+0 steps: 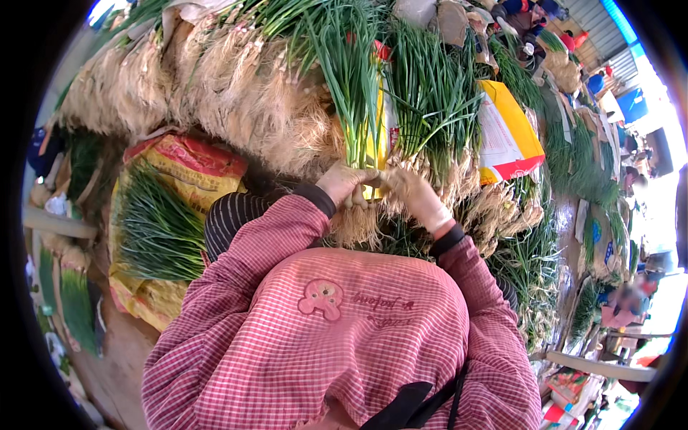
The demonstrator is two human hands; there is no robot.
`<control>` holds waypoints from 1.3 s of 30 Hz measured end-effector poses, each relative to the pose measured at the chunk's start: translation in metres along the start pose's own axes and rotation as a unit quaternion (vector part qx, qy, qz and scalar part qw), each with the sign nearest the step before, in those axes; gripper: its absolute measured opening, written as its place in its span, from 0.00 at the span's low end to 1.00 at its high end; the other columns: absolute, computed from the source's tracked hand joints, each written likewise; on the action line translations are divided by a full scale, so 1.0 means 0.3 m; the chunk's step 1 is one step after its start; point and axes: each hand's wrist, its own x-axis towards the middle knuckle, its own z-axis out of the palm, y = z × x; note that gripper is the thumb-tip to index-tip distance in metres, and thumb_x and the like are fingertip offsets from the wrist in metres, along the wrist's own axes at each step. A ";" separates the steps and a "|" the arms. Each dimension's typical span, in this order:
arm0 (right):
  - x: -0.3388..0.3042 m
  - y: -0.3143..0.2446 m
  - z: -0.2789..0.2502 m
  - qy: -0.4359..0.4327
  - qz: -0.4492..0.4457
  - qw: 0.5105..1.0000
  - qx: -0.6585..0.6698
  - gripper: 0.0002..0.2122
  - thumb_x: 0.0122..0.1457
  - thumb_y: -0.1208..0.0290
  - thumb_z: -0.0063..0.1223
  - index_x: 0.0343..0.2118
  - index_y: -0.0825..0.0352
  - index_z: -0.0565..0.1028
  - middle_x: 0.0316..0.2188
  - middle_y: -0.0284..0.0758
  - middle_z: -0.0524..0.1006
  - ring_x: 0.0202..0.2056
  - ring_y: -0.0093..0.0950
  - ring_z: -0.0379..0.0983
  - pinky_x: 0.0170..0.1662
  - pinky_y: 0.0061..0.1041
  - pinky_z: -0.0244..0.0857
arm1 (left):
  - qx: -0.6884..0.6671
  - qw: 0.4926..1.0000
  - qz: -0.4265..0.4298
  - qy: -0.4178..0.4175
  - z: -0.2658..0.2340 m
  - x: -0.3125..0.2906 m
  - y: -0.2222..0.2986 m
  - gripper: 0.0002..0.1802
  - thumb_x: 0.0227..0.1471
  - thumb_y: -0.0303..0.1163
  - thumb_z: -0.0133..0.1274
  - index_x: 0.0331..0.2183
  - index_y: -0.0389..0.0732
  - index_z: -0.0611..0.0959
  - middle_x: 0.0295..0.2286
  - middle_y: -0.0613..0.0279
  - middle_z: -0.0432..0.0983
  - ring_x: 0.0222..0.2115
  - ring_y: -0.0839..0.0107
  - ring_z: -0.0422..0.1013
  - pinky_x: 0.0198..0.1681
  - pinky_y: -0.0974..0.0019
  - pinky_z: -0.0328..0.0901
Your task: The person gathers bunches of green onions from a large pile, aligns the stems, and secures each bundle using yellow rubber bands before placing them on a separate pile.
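At nine o'clock, a red-and-yellow sack (190, 163) lies under cut greens (158, 226); at about eleven, a long heap of rooty onions (244, 100) spreads. Close to centre, toward twelve, the left hand (345, 183) is wrapped around the pale stems of an onion bunch (352, 107), leaves pointing to twelve, bulbs and roots to six. Just right of it, at between two and three, the right hand (414, 195) is blurred; its fingers look drawn in beside the stems, but I cannot tell whether they pinch anything. More leafy onions (437, 86) stand at one o'clock, and a yellow, white and red packet (512, 132) at two. A loosened left grip could let stems slide unevenly; rough tugging might snap leaves or tangle roots. Print marks sack and packet; stitched lettering sits beside the bear patch (321, 299) on the checked apron (387, 351).
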 end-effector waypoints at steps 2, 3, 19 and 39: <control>0.058 -0.003 -0.042 0.019 0.079 0.986 0.142 0.15 0.63 0.60 0.49 0.44 0.66 0.74 0.29 0.31 0.77 0.30 0.18 0.73 0.35 0.19 0.69 | 0.021 0.999 0.022 -0.010 0.045 -0.018 0.016 0.16 0.53 0.37 0.58 0.38 0.34 0.80 0.22 0.57 0.78 0.08 0.76 0.64 0.18 0.70 0.70; 0.080 -0.036 -0.038 0.020 0.135 0.970 0.200 0.13 0.62 0.63 0.51 0.45 0.66 0.74 0.29 0.29 0.77 0.30 0.18 0.71 0.36 0.18 0.69 | 0.032 0.999 0.032 -0.012 0.058 -0.028 0.021 0.16 0.53 0.36 0.58 0.37 0.33 0.80 0.23 0.56 0.79 0.08 0.76 0.63 0.19 0.69 0.72; -0.132 0.081 -0.016 -0.196 0.160 0.915 -0.314 0.21 0.62 0.59 0.46 0.53 0.68 0.70 0.49 0.43 0.73 0.51 0.32 0.70 0.50 0.29 0.66 | -0.156 0.985 0.031 -0.069 0.040 -0.042 0.020 0.18 0.55 0.34 0.55 0.45 0.36 0.77 0.34 0.57 0.77 0.26 0.69 0.74 0.27 0.59 0.76; 0.258 0.281 -0.258 0.197 0.340 0.886 -0.246 0.28 0.58 0.47 0.49 0.44 0.73 0.70 0.38 0.51 0.77 0.42 0.44 0.75 0.46 0.35 0.69 | -0.189 0.980 0.057 -0.022 -0.026 -0.009 0.071 0.22 0.55 0.38 0.55 0.50 0.40 0.75 0.28 0.66 0.75 0.25 0.75 0.70 0.24 0.69 0.69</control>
